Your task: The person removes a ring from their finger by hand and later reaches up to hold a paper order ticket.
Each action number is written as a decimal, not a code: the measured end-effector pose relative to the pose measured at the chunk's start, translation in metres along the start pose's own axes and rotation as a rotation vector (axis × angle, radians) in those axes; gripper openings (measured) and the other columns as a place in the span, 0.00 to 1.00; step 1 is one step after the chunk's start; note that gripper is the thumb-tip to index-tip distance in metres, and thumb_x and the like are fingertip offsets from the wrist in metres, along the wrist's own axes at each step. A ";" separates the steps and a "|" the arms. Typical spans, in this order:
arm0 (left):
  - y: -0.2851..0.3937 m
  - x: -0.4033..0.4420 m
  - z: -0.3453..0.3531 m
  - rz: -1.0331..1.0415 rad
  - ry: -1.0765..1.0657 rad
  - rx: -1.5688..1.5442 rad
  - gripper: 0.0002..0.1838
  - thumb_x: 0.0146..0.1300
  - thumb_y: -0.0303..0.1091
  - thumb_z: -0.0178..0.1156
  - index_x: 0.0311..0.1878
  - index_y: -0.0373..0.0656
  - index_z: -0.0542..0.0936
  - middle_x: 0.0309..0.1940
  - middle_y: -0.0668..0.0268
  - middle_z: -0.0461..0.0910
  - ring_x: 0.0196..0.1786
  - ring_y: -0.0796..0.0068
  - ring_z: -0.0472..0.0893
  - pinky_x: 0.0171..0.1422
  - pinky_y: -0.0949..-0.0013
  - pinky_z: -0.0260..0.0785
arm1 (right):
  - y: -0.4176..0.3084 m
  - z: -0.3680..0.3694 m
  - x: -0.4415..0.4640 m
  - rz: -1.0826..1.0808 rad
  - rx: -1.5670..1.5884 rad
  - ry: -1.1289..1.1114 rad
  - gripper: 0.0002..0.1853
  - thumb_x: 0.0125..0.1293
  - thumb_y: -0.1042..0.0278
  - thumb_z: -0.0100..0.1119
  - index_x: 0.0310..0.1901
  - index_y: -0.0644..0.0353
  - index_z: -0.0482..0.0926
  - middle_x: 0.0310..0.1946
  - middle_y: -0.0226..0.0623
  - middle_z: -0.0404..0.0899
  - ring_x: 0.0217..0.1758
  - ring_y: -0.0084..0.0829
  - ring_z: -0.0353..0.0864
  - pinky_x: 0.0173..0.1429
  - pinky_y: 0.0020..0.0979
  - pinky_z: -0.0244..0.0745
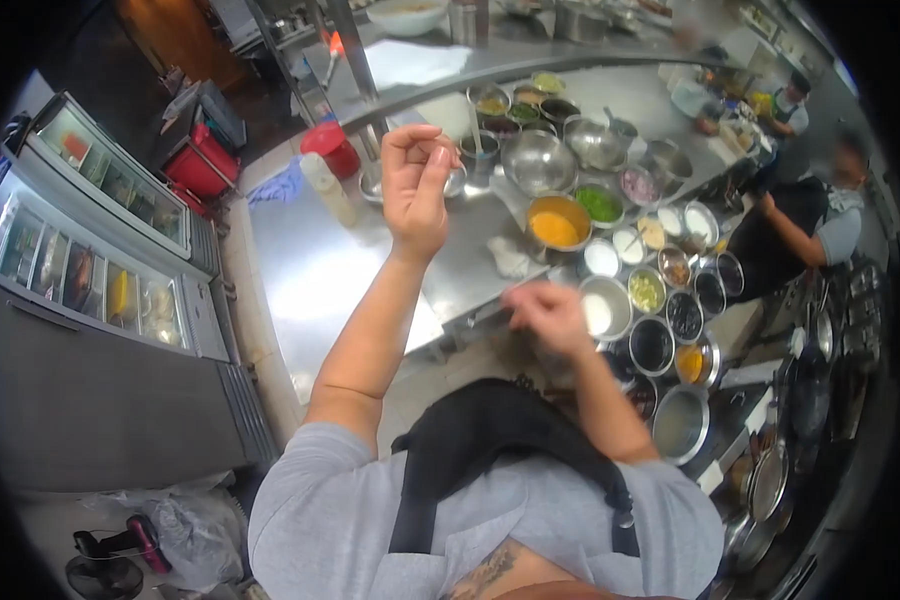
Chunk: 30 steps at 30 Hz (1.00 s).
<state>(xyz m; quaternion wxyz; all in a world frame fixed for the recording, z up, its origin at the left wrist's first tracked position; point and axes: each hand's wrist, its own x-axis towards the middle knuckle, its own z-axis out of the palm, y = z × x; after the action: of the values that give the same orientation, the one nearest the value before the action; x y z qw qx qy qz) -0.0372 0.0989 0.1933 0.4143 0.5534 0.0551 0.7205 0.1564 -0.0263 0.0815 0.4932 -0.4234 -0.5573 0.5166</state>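
My left hand is raised over the steel counter, its fingers curled and thumb bent in against them. Whether something small sits in that pinch, I cannot make out. Behind it are a metal container with a utensil handle and a steel bowl. My right hand is smeared by motion near the counter's front edge, beside a pot of white contents. Just above it lies a crumpled white cloth. A pot of orange-yellow contents and a bowl of chopped greens stand farther back.
Several containers of dark sauce and other ingredients crowd the right. A squeeze bottle and red container stand on the left counter. An open refrigerator is at far left. Another person stands at far right.
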 end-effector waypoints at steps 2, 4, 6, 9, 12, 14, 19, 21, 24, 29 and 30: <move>0.009 -0.025 0.006 0.027 -0.059 0.044 0.14 0.73 0.23 0.51 0.59 0.39 0.67 0.37 0.63 0.74 0.44 0.74 0.71 0.58 0.66 0.63 | -0.055 0.005 0.008 -0.299 -0.092 0.159 0.10 0.67 0.81 0.60 0.48 0.68 0.85 0.36 0.35 0.86 0.32 0.21 0.82 0.37 0.22 0.77; 0.018 -0.048 0.012 -0.025 -0.056 0.115 0.16 0.72 0.22 0.51 0.60 0.39 0.66 0.38 0.61 0.74 0.44 0.73 0.72 0.57 0.65 0.64 | -0.088 0.007 0.016 -0.670 -0.372 0.217 0.11 0.60 0.85 0.64 0.45 0.65 0.86 0.36 0.37 0.85 0.34 0.25 0.84 0.38 0.24 0.78; 0.028 -0.060 0.018 0.045 -0.098 0.195 0.17 0.72 0.22 0.52 0.61 0.40 0.65 0.39 0.60 0.75 0.43 0.72 0.72 0.58 0.64 0.64 | -0.116 0.020 0.013 -0.780 -0.441 0.265 0.13 0.57 0.86 0.66 0.43 0.63 0.86 0.36 0.38 0.84 0.34 0.27 0.84 0.39 0.26 0.79; 0.040 -0.072 0.025 0.049 -0.103 0.182 0.18 0.72 0.23 0.53 0.62 0.40 0.64 0.38 0.59 0.76 0.44 0.71 0.72 0.59 0.63 0.64 | -0.129 0.037 0.011 -0.849 -0.365 0.210 0.13 0.54 0.86 0.69 0.42 0.61 0.86 0.36 0.37 0.83 0.34 0.27 0.83 0.39 0.26 0.79; 0.047 -0.080 0.022 0.090 -0.138 0.234 0.19 0.72 0.23 0.53 0.62 0.39 0.63 0.35 0.61 0.76 0.45 0.70 0.72 0.61 0.61 0.64 | -0.128 0.047 0.012 -0.875 -0.406 0.180 0.13 0.53 0.85 0.70 0.41 0.60 0.86 0.35 0.36 0.82 0.34 0.28 0.82 0.38 0.26 0.79; 0.050 -0.084 0.022 0.192 -0.140 0.414 0.19 0.72 0.23 0.53 0.62 0.40 0.62 0.33 0.62 0.77 0.46 0.68 0.71 0.61 0.59 0.65 | -0.126 0.048 0.014 -0.873 -0.386 0.178 0.14 0.52 0.84 0.71 0.40 0.59 0.87 0.34 0.35 0.81 0.35 0.30 0.81 0.37 0.27 0.78; 0.053 -0.088 0.021 0.286 -0.171 0.483 0.18 0.71 0.20 0.54 0.60 0.40 0.63 0.41 0.57 0.74 0.47 0.70 0.71 0.56 0.64 0.68 | -0.118 0.044 0.019 -1.028 -0.534 0.183 0.15 0.47 0.82 0.72 0.39 0.57 0.87 0.34 0.32 0.81 0.34 0.33 0.80 0.37 0.30 0.75; 0.054 -0.090 0.022 0.292 -0.151 0.506 0.18 0.71 0.20 0.54 0.59 0.41 0.63 0.39 0.58 0.75 0.48 0.69 0.70 0.57 0.64 0.67 | -0.118 0.043 0.018 -1.039 -0.540 0.173 0.16 0.47 0.82 0.72 0.39 0.57 0.87 0.34 0.32 0.81 0.34 0.33 0.80 0.37 0.30 0.76; 0.055 -0.091 0.022 0.322 -0.181 0.540 0.17 0.71 0.20 0.54 0.59 0.42 0.63 0.37 0.60 0.76 0.48 0.68 0.70 0.58 0.62 0.67 | -0.117 0.041 0.018 -1.050 -0.545 0.166 0.16 0.46 0.82 0.72 0.39 0.57 0.87 0.34 0.32 0.82 0.35 0.34 0.80 0.37 0.30 0.76; 0.053 -0.091 0.023 0.329 -0.194 0.616 0.16 0.73 0.23 0.51 0.60 0.44 0.61 0.32 0.62 0.79 0.47 0.66 0.71 0.58 0.58 0.66 | -0.116 0.038 0.017 -1.062 -0.554 0.175 0.16 0.46 0.81 0.72 0.39 0.57 0.88 0.34 0.32 0.82 0.35 0.34 0.80 0.38 0.30 0.77; 0.054 -0.091 0.023 0.326 -0.195 0.613 0.16 0.73 0.23 0.51 0.60 0.44 0.61 0.32 0.62 0.79 0.47 0.66 0.71 0.58 0.58 0.66 | -0.115 0.037 0.017 -1.073 -0.559 0.176 0.16 0.46 0.81 0.72 0.39 0.57 0.88 0.34 0.32 0.82 0.34 0.33 0.80 0.37 0.30 0.77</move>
<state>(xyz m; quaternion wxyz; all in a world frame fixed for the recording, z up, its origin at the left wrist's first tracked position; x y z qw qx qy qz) -0.0426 -0.0045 0.1625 0.1119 0.7197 0.1395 0.6708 0.1219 -0.0277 0.1987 0.5990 -0.2383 -0.7644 -0.0066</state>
